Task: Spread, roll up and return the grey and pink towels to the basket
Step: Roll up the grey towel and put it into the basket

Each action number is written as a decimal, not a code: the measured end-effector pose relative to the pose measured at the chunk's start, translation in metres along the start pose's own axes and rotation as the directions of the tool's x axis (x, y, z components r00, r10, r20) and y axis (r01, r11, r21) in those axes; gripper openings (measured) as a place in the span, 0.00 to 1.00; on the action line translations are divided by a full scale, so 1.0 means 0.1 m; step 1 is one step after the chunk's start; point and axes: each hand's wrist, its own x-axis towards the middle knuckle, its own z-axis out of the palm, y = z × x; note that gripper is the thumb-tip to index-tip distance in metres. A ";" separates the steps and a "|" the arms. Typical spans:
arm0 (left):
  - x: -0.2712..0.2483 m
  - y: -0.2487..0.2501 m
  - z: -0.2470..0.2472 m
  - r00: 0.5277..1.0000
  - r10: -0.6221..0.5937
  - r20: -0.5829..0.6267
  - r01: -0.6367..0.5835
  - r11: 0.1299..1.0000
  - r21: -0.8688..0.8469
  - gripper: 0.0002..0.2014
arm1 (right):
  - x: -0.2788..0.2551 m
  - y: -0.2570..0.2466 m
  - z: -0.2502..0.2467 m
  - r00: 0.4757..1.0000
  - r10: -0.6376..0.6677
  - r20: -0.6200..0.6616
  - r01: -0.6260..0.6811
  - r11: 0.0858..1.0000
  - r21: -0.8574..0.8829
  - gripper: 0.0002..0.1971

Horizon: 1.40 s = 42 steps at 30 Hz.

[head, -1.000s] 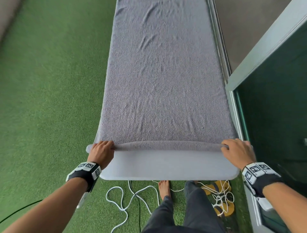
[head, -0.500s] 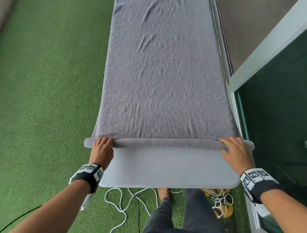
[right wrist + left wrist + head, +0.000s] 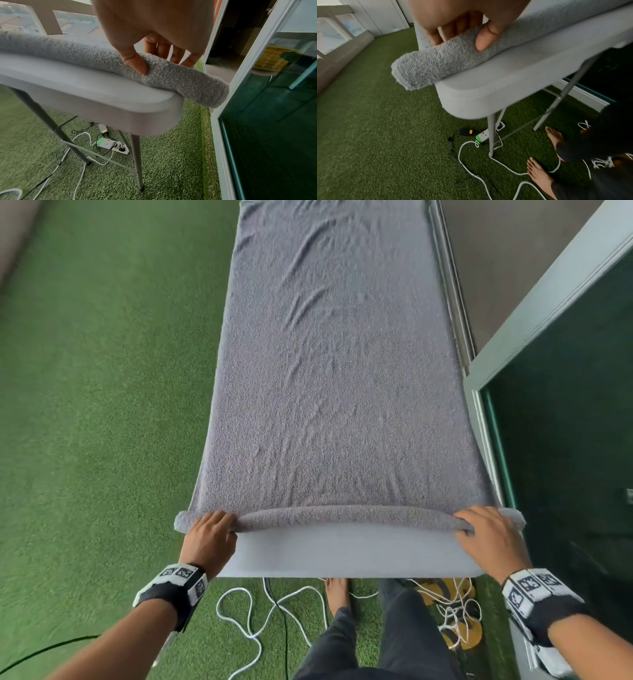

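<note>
The grey towel (image 3: 337,378) lies spread along the table (image 3: 346,556), its near end turned over into a thin roll just short of the table's near edge; the roll's ends overhang the near-left and near-right corners. The left hand (image 3: 209,537) pinches the roll at the left corner, thumb (image 3: 485,36) under the near side and fingers over the top; the right hand (image 3: 490,537) grips it the same way at the right corner, thumb (image 3: 135,61) pressed into the pile.

To roll well, I judge that both hands should turn at the same rate and keep the roll tight and square to the table's long edges; if one side leads, the roll will likely cone; a light pull toward the near edge before each turn should take up slack and the wrinkles farther along.

The towel's long axis runs from near edge to far edge; the roll's axis lies crosswise, parallel to the near edge, pointing left to right. The pink towel is not in view.
</note>
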 end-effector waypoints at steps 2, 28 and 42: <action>-0.18 -0.01 0.06 1.000 0.012 0.025 -0.013 1.000 0.018 0.11 | -0.18 0.01 0.02 1.000 0.000 0.022 0.001 0.999 -0.043 0.11; 0.24 0.01 0.08 0.998 -0.065 -0.023 0.067 0.984 0.162 0.30 | 0.22 0.01 0.05 0.988 -0.134 -0.082 0.135 0.991 0.013 0.25; 0.20 0.20 0.03 0.989 -0.144 0.015 0.142 0.986 0.092 0.13 | 0.18 -0.14 0.10 0.993 -0.064 -0.101 0.059 0.997 -0.058 0.20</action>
